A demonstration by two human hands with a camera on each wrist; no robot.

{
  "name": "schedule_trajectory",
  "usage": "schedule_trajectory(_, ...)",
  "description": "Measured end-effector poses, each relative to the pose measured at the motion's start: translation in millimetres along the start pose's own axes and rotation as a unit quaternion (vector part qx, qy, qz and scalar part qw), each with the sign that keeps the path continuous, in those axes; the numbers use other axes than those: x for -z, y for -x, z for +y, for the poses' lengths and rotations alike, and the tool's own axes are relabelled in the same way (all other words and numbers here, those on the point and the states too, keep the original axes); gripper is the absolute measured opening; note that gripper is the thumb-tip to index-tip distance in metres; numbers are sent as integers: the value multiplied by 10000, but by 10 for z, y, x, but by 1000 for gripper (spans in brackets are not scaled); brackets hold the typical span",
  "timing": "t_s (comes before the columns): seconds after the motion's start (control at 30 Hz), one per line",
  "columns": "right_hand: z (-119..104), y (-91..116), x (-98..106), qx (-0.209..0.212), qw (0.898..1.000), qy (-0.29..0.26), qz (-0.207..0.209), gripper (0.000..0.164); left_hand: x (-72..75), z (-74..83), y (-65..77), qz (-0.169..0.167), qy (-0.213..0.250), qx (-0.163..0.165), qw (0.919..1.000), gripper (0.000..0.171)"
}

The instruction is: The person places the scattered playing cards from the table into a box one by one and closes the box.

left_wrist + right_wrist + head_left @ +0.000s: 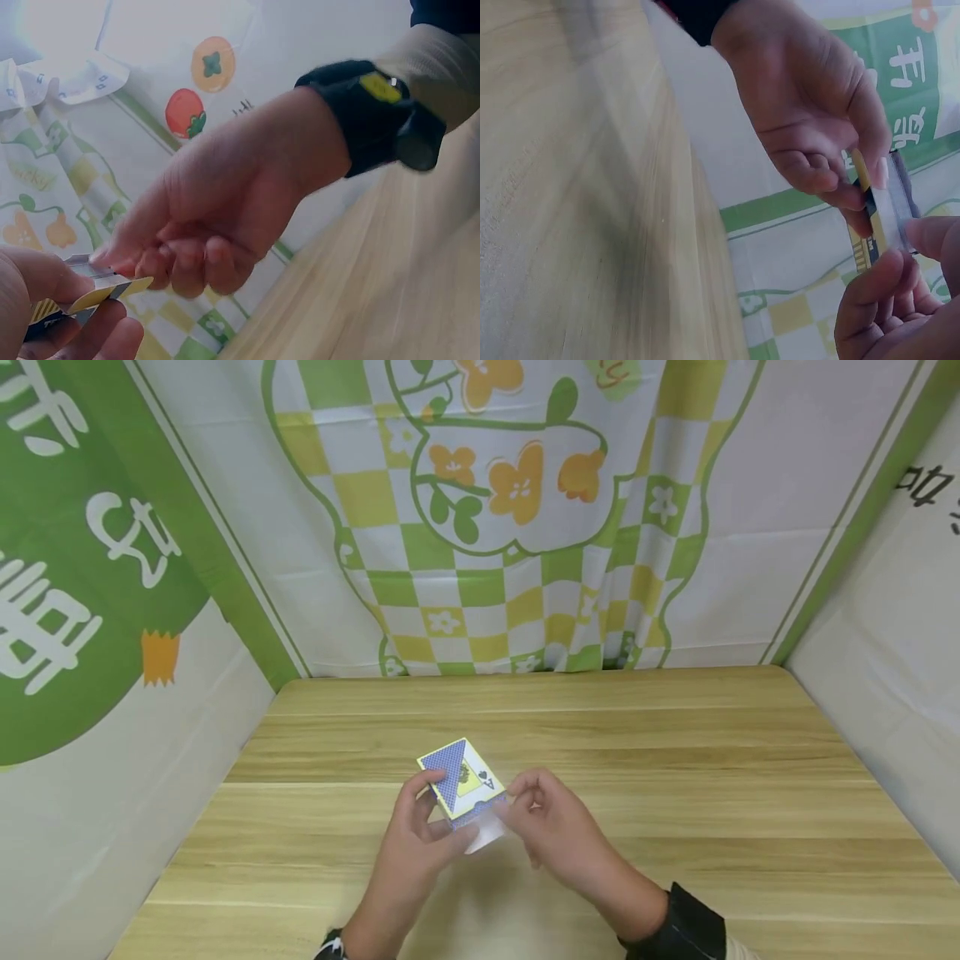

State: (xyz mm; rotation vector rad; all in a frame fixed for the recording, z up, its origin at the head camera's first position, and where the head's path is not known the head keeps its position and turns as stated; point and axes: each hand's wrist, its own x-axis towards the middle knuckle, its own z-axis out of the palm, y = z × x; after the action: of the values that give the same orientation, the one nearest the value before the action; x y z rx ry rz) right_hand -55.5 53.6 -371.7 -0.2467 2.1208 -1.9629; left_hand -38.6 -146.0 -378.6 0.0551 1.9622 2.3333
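A playing-card box point(461, 777) with a blue checked pattern and an ace of spades printed on it is held above the table. My left hand point(412, 839) grips it by the side, fingers on the far edge and thumb near the close end. At that end a pale flap point(486, 832) sticks out, open. My right hand point(558, 827) pinches the box's right near corner between thumb and index finger, its other fingers curled. In the left wrist view, the right hand point(232, 195) reaches the box's open end. The right wrist view has the left hand point(810, 112) holding the box point(885, 206).
The wooden table point(637, 735) runs under both hands to a printed cloth curtain point(510, 610) at its back edge. White and green cloth panels point(187, 718) stand along the sides. Dark bands point(678, 922) are around the wrists.
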Motion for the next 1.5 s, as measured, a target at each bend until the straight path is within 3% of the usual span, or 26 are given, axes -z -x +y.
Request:
schedule_trajectory(0.1, 13, -28, 7, -83, 9995, 161, 255, 33, -27, -2, 6, -112, 32, -97, 9999, 74)
schedule_trajectory(0.27, 28, -31, 15, -176, 9997, 140, 46, 32, -43, 0, 4, -92, 52, -228, 9997, 74)
schedule_trajectory(0.37, 46, -41, 11, -269, 9993, -27, -269, 37, -38, -12, -3, -157, -29, -52, 9999, 74)
schedule_trajectory(0.5, 63, -64, 20, -452, 9958, -623, -493, 46, -32, -39, -2, -601, -360, 160, 9974, 77)
schedule_trajectory(0.7, 62, -84, 104, -718, 9890, -1245, -349, 47, -17, -14, 23, -1288, -988, 200, 9865, 77)
schedule_trajectory(0.87, 53, -85, 210, -774, 9911, -1072, -173, 39, 6, 27, 48, -1699, -1432, 276, 9746, 71)
schedule_trajectory(0.97, 41, -84, 286, -749, 9948, -685, -45, 36, 22, 63, 53, -1864, -1755, 265, 9663, 69)
schedule_trajectory(1.07, 30, -76, 345, -726, 9971, -233, 15, 28, 55, 108, 46, -1884, -1797, 196, 9653, 64)
schedule_trajectory(1.17, 23, -56, 383, -678, 9975, 158, -78, 26, 97, 129, 35, -1779, -1722, -139, 9688, 55)
schedule_trajectory(1.33, 6, -19, 399, -494, 9963, 292, -636, 44, 91, 64, 10, -1314, -2211, -799, 9631, 44)
schedule_trajectory(1.4, -1, -7, 397, -392, 9953, 224, -859, 49, 54, 8, 10, -1308, -2220, -579, 9645, 48)
schedule_trajectory(1.5, -6, -8, 391, -245, 9951, 66, -956, 53, -19, -100, 18, -1743, -1496, 207, 9731, 63)
